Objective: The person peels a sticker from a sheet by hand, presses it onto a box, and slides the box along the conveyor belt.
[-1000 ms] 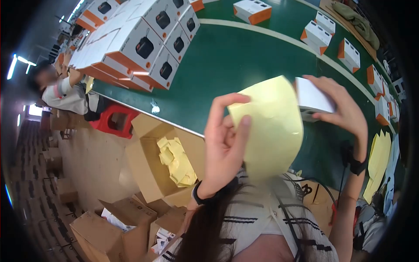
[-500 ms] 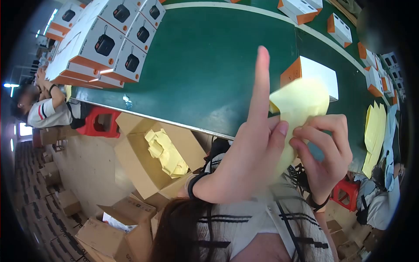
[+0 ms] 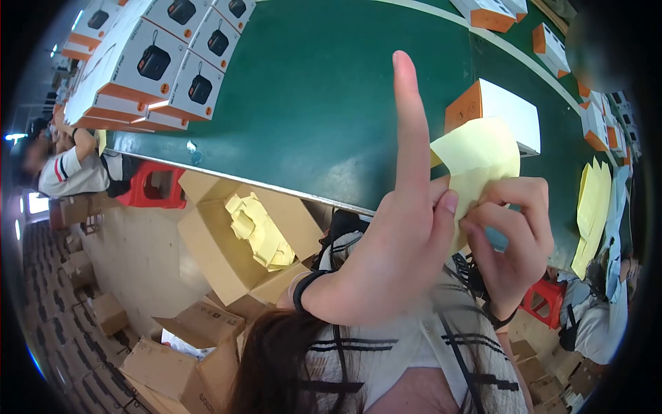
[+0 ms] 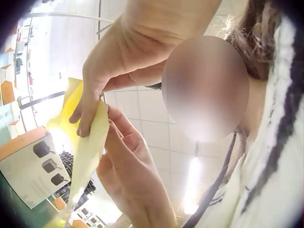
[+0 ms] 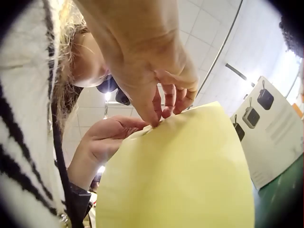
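Note:
Both hands pinch one yellow sheet (image 3: 483,155) held up in front of the body. The left hand (image 3: 407,234) grips its near edge between thumb and curled fingers, index finger pointing straight up. At the sheet's right side, the right hand (image 3: 514,238) pinches it with thumb and fingertips. In the right wrist view the sheet (image 5: 185,175) hangs broad and slightly curved below the right hand (image 5: 152,71). Just behind the sheet a white and orange box (image 3: 510,117) stands on the green table (image 3: 331,90), touched by neither hand.
Stacked speaker boxes (image 3: 148,62) fill the table's left end. More boxes (image 3: 552,48) lie at the far right, near yellow sheets (image 3: 592,214). An open carton (image 3: 214,248) with yellow pieces stands below the table edge. A seated person (image 3: 65,169) is at far left, by a red stool (image 3: 148,190).
The right hand has let go of the white box, which now stands on the table, and has taken hold of the yellow sheet. The left index finger has straightened upward.

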Demonstrator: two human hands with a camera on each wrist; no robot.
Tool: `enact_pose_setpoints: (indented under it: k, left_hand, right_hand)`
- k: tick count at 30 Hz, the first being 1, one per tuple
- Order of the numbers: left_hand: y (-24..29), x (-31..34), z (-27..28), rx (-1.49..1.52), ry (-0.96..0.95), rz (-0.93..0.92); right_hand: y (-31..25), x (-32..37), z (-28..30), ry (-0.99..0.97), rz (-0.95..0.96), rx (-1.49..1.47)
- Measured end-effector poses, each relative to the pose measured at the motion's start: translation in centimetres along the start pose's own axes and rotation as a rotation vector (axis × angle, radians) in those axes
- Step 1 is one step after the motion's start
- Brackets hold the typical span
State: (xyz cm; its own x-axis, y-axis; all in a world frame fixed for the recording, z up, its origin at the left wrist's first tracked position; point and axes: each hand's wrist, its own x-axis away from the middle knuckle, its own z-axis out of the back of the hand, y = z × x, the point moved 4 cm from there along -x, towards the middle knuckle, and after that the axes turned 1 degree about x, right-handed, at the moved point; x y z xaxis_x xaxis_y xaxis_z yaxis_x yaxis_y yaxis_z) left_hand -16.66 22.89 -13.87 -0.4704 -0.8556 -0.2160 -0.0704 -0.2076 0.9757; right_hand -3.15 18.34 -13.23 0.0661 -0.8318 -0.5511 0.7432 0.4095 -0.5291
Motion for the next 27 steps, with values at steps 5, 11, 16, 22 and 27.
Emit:
enact_pose_setpoints:
  k: [5,11,16,22,27]
  left_hand:
    - [0.0,0.1,-0.2,-0.017,0.004,-0.003]
    - [-0.4,-0.3,-0.4,-0.016,-0.003,-0.016]
    - [-0.8,-0.7,-0.2,-0.001,-0.002,-0.003]
    - [-0.5,-1.2,-0.3,0.053,0.002,0.037]
    - [-0.4,-1.8,-0.6,0.104,0.006,0.069]
  right_hand:
    - [0.1,0.2,-0.4,0.036,-0.064,0.023]
    - [0.9,0.8,-0.7,-0.003,-0.036,0.036]
    - [1.0,1.2,-0.8,0.059,0.003,0.035]
    - [1.3,1.5,-0.1,0.119,0.068,0.054]
    - [1.2,1.5,0.5,0.078,0.09,0.076]
